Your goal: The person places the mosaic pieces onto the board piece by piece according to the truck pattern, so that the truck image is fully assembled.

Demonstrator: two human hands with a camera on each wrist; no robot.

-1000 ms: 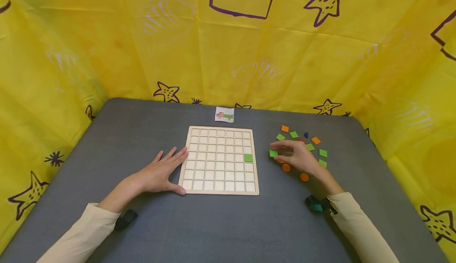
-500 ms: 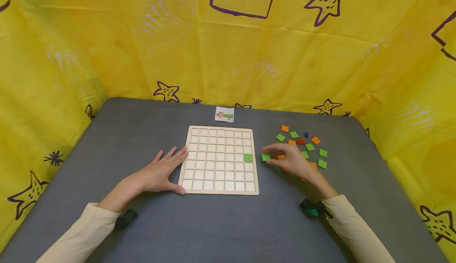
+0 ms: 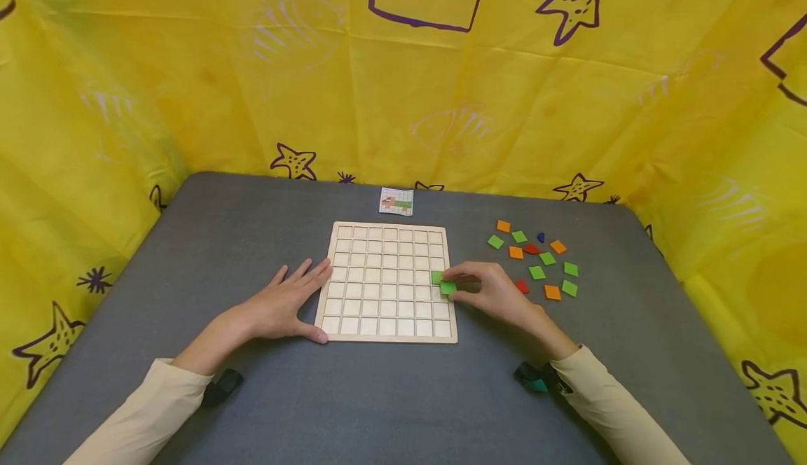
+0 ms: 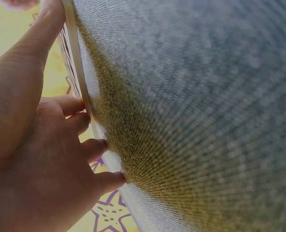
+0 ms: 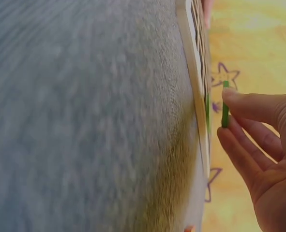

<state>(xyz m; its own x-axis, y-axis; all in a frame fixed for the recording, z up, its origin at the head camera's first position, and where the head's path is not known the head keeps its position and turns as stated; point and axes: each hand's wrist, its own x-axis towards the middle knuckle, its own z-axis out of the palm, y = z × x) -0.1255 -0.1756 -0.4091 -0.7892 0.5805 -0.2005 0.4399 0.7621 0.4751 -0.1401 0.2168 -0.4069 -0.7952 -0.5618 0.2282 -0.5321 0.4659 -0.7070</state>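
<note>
A pale wooden grid board (image 3: pixel 378 337) lies on the grey table. My left hand (image 3: pixel 284 307) rests at its left edge, fingers spread and straight, the thumb by the near left corner; the left wrist view shows the same hand (image 4: pixel 41 159) with fingertips along the board's side. My right hand (image 3: pixel 494 293) pinches a green square tile (image 3: pixel 448 288) between thumb and fingers, over the board's right edge. In the right wrist view this tile (image 5: pixel 225 104) is held edge-on, apart from the board. Another green tile (image 3: pixel 436 277) sits in a right-column cell, partly overlapped by the held one.
Loose green, orange, red and blue pieces (image 3: pixel 547 258) lie scattered right of the board. Behind the board is a small picture card (image 3: pixel 396 202) with a coloured grid. A yellow patterned cloth (image 3: pixel 378 101) surrounds the table's back and sides.
My right hand has carried the green tile leftward from the loose pieces to above the board's right edge. My left hand has stayed at the board's left side.
</note>
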